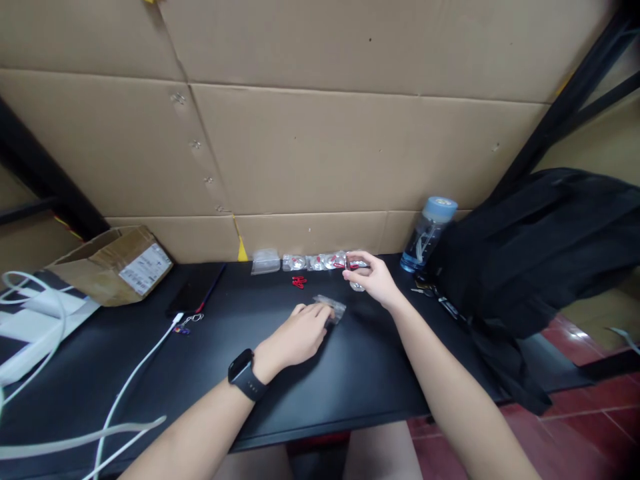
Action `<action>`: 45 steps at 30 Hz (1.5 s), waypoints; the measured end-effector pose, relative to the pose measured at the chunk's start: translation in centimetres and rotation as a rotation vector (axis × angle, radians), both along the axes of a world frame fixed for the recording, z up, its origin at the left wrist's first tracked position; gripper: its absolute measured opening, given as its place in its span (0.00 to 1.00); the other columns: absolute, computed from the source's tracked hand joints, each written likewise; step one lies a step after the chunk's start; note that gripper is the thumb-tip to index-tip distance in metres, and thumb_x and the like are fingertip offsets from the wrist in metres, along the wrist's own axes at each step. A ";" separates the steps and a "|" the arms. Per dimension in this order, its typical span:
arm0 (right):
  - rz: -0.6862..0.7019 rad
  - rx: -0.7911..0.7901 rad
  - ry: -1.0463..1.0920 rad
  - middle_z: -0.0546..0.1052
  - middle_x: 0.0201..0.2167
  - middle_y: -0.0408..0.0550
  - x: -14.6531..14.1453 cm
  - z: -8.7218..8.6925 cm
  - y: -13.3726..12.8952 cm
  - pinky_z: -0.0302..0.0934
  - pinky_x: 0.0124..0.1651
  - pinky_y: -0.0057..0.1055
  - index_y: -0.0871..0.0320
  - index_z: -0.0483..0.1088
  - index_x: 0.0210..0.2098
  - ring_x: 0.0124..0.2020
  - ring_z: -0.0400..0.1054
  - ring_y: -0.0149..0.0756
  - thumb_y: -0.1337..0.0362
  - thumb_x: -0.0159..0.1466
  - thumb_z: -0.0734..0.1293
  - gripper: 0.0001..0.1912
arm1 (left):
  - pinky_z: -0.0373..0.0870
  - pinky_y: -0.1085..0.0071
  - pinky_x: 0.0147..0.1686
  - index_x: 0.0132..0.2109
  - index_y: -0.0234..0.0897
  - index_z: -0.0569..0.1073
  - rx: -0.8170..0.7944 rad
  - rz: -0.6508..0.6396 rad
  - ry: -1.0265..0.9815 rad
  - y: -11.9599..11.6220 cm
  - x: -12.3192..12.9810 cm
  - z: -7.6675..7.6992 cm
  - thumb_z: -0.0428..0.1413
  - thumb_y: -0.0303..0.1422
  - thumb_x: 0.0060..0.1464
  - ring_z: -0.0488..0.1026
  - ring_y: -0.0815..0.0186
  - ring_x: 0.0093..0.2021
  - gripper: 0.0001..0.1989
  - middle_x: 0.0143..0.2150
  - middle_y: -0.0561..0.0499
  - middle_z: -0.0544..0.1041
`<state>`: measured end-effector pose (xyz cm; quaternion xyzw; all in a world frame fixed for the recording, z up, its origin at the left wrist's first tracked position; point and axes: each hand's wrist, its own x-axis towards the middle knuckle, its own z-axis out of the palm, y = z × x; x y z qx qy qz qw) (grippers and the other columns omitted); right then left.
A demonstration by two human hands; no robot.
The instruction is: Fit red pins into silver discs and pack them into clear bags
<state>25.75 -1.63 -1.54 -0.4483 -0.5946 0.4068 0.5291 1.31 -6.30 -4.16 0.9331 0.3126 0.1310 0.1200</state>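
My left hand [303, 331], with a black smartwatch [243, 372] on its wrist, rests low over the table. Its bent fingers hold the near left edge of a small clear plastic bag [339, 309]; what is in the bag, if anything, I cannot make out. My right hand [376, 280] is closed in a pinch just behind and to the right. A small round shiny piece [357, 287] shows under its fingers, with a red clip-like bit at the fingertips. Beyond the hands is a row of bagged shiny discs with red bits [316, 262]. Several loose red clips [299, 283] lie left of it.
A stack of clear bags [266, 261] lies by the cardboard wall [310, 147]. Left are an open carton [117, 263], a phone [196, 291] and white cables [135, 370]. Right stand a blue-lidded bottle [429, 233] and a black backpack [545, 247], with keys [423, 289] nearby.
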 end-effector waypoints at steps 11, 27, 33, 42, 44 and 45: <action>0.319 0.090 -0.518 0.80 0.41 0.47 0.0 1.5 -1.9 0.68 0.39 0.30 0.55 0.75 0.50 0.33 0.74 0.33 0.61 0.57 0.76 0.22 | 0.62 0.47 0.60 0.65 0.50 0.70 0.069 0.088 0.079 0.8 -0.3 -0.1 0.53 0.41 0.67 0.61 0.46 0.66 0.21 0.63 0.40 0.69; 0.228 0.132 -0.855 0.81 0.39 0.44 0.9 1.2 -1.4 0.63 0.43 0.28 0.55 0.77 0.43 0.38 0.74 0.35 0.67 0.57 0.74 0.14 | 0.63 0.50 0.58 0.62 0.56 0.70 -0.061 -0.023 0.118 0.8 -0.7 0.7 0.47 0.32 0.69 0.63 0.52 0.61 0.20 0.73 0.48 0.62; 0.351 0.063 -0.898 0.79 0.32 0.43 1.1 2.2 -2.3 0.62 0.37 0.27 0.56 0.77 0.41 0.32 0.72 0.33 0.62 0.57 0.75 0.13 | 0.60 0.45 0.59 0.63 0.64 0.70 0.018 0.046 0.124 0.6 -0.7 0.6 0.50 0.40 0.69 0.59 0.47 0.64 0.19 0.69 0.50 0.65; 0.290 -0.094 -1.175 0.77 0.30 0.48 -0.1 2.0 -2.8 0.59 0.34 0.29 0.56 0.77 0.35 0.35 0.72 0.40 0.54 0.52 0.77 0.15 | 0.58 0.42 0.62 0.68 0.61 0.65 0.013 0.070 0.134 0.2 -0.2 -0.1 0.50 0.40 0.69 0.54 0.43 0.69 0.22 0.74 0.47 0.57; 0.307 -0.115 -1.179 0.77 0.29 0.47 -0.1 2.0 -2.9 0.59 0.34 0.29 0.55 0.77 0.35 0.35 0.72 0.40 0.55 0.52 0.76 0.15 | 0.58 0.42 0.62 0.69 0.62 0.63 -0.031 0.044 0.148 0.2 -0.4 0.2 0.51 0.40 0.68 0.54 0.43 0.69 0.25 0.75 0.47 0.56; 0.325 -0.132 -1.171 0.77 0.29 0.46 0.0 2.1 -2.9 0.59 0.34 0.28 0.55 0.77 0.35 0.34 0.72 0.40 0.55 0.52 0.76 0.14 | 0.58 0.42 0.62 0.69 0.62 0.63 -0.051 0.033 0.150 0.3 -0.6 0.4 0.52 0.40 0.67 0.54 0.43 0.69 0.25 0.75 0.47 0.56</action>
